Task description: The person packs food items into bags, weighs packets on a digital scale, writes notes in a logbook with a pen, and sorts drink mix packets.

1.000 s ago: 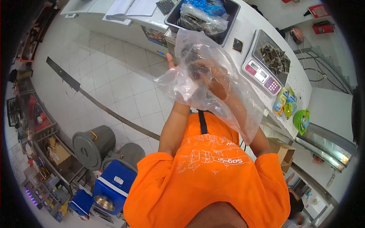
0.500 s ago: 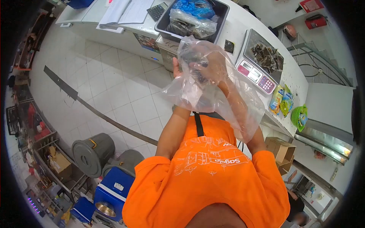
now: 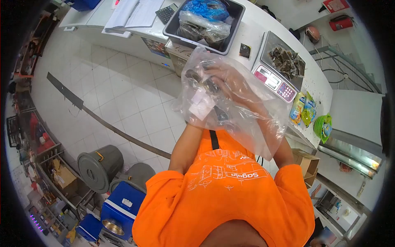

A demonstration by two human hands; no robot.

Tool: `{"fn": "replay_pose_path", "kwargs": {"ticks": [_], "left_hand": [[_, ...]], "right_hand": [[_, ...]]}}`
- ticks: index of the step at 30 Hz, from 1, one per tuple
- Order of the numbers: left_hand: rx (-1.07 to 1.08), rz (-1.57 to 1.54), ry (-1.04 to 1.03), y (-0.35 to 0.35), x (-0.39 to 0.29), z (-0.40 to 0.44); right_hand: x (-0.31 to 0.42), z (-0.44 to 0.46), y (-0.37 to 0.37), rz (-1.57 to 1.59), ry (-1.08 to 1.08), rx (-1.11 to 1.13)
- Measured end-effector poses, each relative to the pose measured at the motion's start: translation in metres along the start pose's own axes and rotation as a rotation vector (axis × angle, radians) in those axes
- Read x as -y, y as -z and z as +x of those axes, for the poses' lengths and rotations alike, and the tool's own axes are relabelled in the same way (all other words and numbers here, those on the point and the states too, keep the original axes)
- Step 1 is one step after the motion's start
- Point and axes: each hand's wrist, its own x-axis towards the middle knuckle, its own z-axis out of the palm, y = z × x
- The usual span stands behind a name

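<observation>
A large clear plastic bag (image 3: 242, 119) hangs in front of my body. Small dark packets (image 3: 210, 84) and a pale slip of paper (image 3: 201, 105) show through it. My right hand (image 3: 228, 80) reaches inside the bag, its fingers bent around the dark packets. From beneath and outside, my left hand (image 3: 196, 120) holds the bag; its fingers are mostly hidden behind the plastic and contents. A scale (image 3: 273, 78) on the counter bears a heap of similar dark packets (image 3: 286, 61). One more dark packet (image 3: 245, 50) lies beside the scale.
A grey tub (image 3: 236, 37) with blue and clear bags stands on the white counter (image 3: 251, 24). Snack packs (image 3: 297, 109) and a green basket (image 3: 321, 127) sit at its right end. Grey lidded bins (image 3: 96, 166) and a blue cooler (image 3: 121, 206) stand on the floor at left.
The bag has shifted slightly down, and the packets and paper slip inside show more clearly. My left fingers, visible earlier past the bag's left edge, are now behind it.
</observation>
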Motion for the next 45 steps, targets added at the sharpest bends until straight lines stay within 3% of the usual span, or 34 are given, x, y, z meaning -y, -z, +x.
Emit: {"fn": "replay_pose_path", "kwargs": {"ticks": [3, 5, 6, 7, 10, 11, 13, 14, 15, 16, 17, 19, 20, 24, 28, 30, 32, 34, 37, 39, 40, 43, 45], "left_hand": [[-0.025, 0.021, -0.019, 0.006, -0.006, 0.001], [-0.036, 0.034, -0.046, 0.007, -0.011, 0.003], [-0.043, 0.038, -0.061, 0.007, -0.014, 0.005], [-0.051, 0.048, -0.082, 0.006, -0.017, 0.006], [-0.085, 0.077, -0.139, 0.01, -0.025, 0.004], [-0.099, 0.089, -0.16, 0.011, -0.027, 0.003], [-0.136, 0.115, -0.183, 0.015, -0.027, 0.005], [-0.153, 0.129, -0.196, 0.017, -0.028, 0.007], [-0.168, 0.139, -0.202, 0.017, -0.028, 0.009], [-0.185, 0.153, -0.21, 0.017, -0.028, 0.011], [-0.198, 0.17, -0.22, 0.017, -0.028, 0.013], [-0.22, 0.199, -0.245, 0.015, -0.028, 0.019], [-0.231, 0.216, -0.26, 0.014, -0.027, 0.021], [-0.274, 0.248, -0.319, 0.012, -0.015, 0.03], [-0.299, 0.247, -0.341, 0.01, -0.003, 0.053], [-0.31, 0.255, -0.336, 0.008, 0.001, 0.073], [-0.309, 0.268, -0.315, 0.004, 0.005, 0.1], [-0.314, 0.282, -0.271, 0.001, 0.012, 0.132], [-0.318, 0.316, -0.176, -0.005, 0.025, 0.194], [-0.324, 0.351, -0.107, -0.011, 0.034, 0.241], [-0.331, 0.367, -0.075, -0.013, 0.038, 0.265], [-0.372, 0.426, 0.011, -0.016, 0.05, 0.324], [-0.417, 0.451, 0.054, -0.016, 0.052, 0.339]], "right_hand": [[0.009, -0.039, -0.017, -0.34, -0.021, 0.001], [0.006, -0.074, -0.009, -0.172, -0.113, 0.116], [-0.005, -0.097, 0.011, 0.117, -0.19, 0.254], [0.001, -0.109, 0.033, 0.024, -0.356, 0.353], [-0.052, -0.189, 0.063, 0.28, -0.552, 0.165], [-0.073, -0.184, 0.095, 0.513, -0.522, 0.254], [-0.111, -0.161, 0.126, 0.731, -0.551, 0.018], [-0.122, -0.136, 0.126, 0.467, -0.691, -0.146], [-0.135, -0.104, 0.118, 0.279, -0.568, -0.239], [-0.162, -0.078, 0.101, 0.279, -0.621, -0.267], [-0.189, -0.05, 0.083, 0.168, -0.612, -0.237], [-0.281, -0.013, 0.03, -0.108, -0.372, -0.108], [-0.304, 0.006, 0.008, -0.158, -0.497, 0.044], [-0.272, 0.032, 0.0, -0.494, -0.685, 0.015], [-0.379, 0.026, -0.046, -0.293, -0.579, 0.298], [-0.367, 0.026, -0.016, 0.461, -0.681, 0.242], [-0.297, 0.008, 0.057, 1.0, -0.442, 0.228], [-0.216, -0.005, 0.124, 1.617, -0.873, 0.151], [-0.231, -0.076, 0.168, 1.39, -0.594, 0.315], [-0.248, -0.106, 0.188, 1.185, -0.399, 0.242], [-0.25, -0.122, 0.201, 1.032, -0.528, 0.171], [-0.251, -0.127, 0.214, 0.61, -0.639, -0.246], [-0.276, -0.115, 0.196, 0.778, -0.698, -0.361]]}}
